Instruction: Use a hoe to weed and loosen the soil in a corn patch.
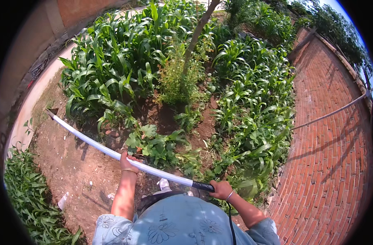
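A long-handled hoe lies across my front, its white shaft looking bent by the lens. Its dark metal head is at the far left, over bare soil. My left hand grips the middle of the shaft. Around the black-wrapped end at the right, my right hand is closed. A thin black cord hangs down beside my right wrist. Beyond the shaft grow broad-leaved plants and a leafy shrub around a slim tree trunk.
Tall maize-like plants stand ahead left, with more leafy rows ahead right. A brick wall borders the right side. Low green plants edge the lower left. A pale litter scrap lies on the dirt.
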### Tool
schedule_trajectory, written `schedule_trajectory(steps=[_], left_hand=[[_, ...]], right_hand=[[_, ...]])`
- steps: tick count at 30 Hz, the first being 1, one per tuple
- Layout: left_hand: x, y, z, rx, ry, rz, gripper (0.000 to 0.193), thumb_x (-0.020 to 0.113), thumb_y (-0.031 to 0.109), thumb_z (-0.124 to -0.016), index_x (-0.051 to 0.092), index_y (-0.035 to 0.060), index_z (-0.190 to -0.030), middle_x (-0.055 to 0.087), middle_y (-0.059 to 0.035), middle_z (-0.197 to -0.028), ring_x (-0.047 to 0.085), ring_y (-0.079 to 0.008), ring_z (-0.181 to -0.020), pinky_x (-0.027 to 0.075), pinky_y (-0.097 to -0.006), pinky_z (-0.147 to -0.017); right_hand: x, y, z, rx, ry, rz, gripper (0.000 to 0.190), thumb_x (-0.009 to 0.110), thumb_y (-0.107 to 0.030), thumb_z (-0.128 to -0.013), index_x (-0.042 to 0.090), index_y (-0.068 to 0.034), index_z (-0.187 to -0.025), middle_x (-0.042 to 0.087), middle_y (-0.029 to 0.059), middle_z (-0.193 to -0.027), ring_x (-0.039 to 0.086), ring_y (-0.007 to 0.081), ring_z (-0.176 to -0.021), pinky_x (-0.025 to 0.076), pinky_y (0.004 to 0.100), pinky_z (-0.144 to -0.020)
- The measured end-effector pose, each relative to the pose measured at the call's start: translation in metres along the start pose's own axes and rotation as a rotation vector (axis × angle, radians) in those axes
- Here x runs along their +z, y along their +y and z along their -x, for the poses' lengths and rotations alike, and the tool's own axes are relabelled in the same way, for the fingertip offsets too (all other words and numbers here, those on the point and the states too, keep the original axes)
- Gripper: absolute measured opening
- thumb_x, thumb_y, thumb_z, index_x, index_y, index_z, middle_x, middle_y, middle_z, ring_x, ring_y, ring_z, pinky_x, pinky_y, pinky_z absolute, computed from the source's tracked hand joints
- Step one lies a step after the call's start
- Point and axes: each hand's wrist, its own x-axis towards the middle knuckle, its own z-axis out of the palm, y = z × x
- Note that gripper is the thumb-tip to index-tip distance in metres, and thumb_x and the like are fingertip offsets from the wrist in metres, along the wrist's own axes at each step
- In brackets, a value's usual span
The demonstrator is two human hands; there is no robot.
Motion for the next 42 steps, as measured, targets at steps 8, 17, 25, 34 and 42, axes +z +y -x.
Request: schedule_trajectory(steps=[8, 17, 25, 34, 42], left_hand=[[0.089, 0.136, 0.113, 0.716, -0.406, -0.016, 0.018, 0.055, 0.021, -0.076, 0.041, 0.0124, -0.070, 0.038, 0.0032, -0.052, 0.037, -0.0071, -0.044, 0.032, -0.0211, -0.042], [0.078, 0.115, 0.054, 0.582, -0.302, -0.030, 0.021, 0.054, 0.026, -0.078, 0.040, 0.0140, -0.066, 0.037, 0.0040, -0.051, 0.038, -0.0068, -0.044, 0.033, -0.0206, -0.042], [-0.081, -0.066, -0.083, -0.273, 0.215, 0.024, 0.026, 0.055, 0.029, -0.072, 0.035, 0.0172, -0.059, 0.033, 0.0034, -0.045, 0.038, -0.0114, -0.039, 0.034, -0.0278, -0.039], [-0.100, -0.158, -0.079, -0.600, 0.440, -0.042, 0.030, 0.049, 0.028, -0.073, 0.032, 0.0146, -0.053, 0.033, 0.0021, -0.040, 0.036, -0.0118, -0.035, 0.033, -0.0271, -0.038], [-0.004, -0.083, -0.005, -0.240, 0.004, 0.052, 0.023, 0.051, 0.025, -0.073, 0.036, 0.0143, -0.059, 0.033, 0.0033, -0.045, 0.036, -0.0112, -0.039, 0.033, -0.0278, -0.042]], right_hand=[[0.010, -0.073, -0.103, -0.168, 0.275, -0.411, 0.027, 0.060, -0.022, -0.063, 0.047, -0.013, -0.085, 0.054, 0.0120, -0.064, 0.054, 0.0305, -0.061, 0.042, 0.0383, -0.054], [0.005, -0.059, -0.100, -0.067, 0.201, -0.403, 0.021, 0.059, -0.023, -0.064, 0.049, -0.013, -0.080, 0.055, 0.0112, -0.063, 0.054, 0.0313, -0.060, 0.041, 0.0396, -0.053], [-0.005, -0.039, 0.012, 0.270, -0.197, -0.031, 0.029, 0.058, -0.027, -0.062, 0.048, -0.009, -0.081, 0.055, 0.0141, -0.061, 0.055, 0.0314, -0.059, 0.043, 0.0402, -0.054], [-0.068, -0.063, 0.040, 0.284, -0.219, 0.285, 0.026, 0.060, -0.026, -0.062, 0.047, -0.008, -0.077, 0.055, 0.0098, -0.055, 0.056, 0.0272, -0.052, 0.044, 0.0381, -0.048], [-0.018, 0.016, 0.056, 0.216, 0.159, 0.149, 0.026, 0.063, -0.025, -0.056, 0.046, -0.012, -0.072, 0.051, 0.0070, -0.052, 0.054, 0.0262, -0.051, 0.042, 0.0368, -0.046]])
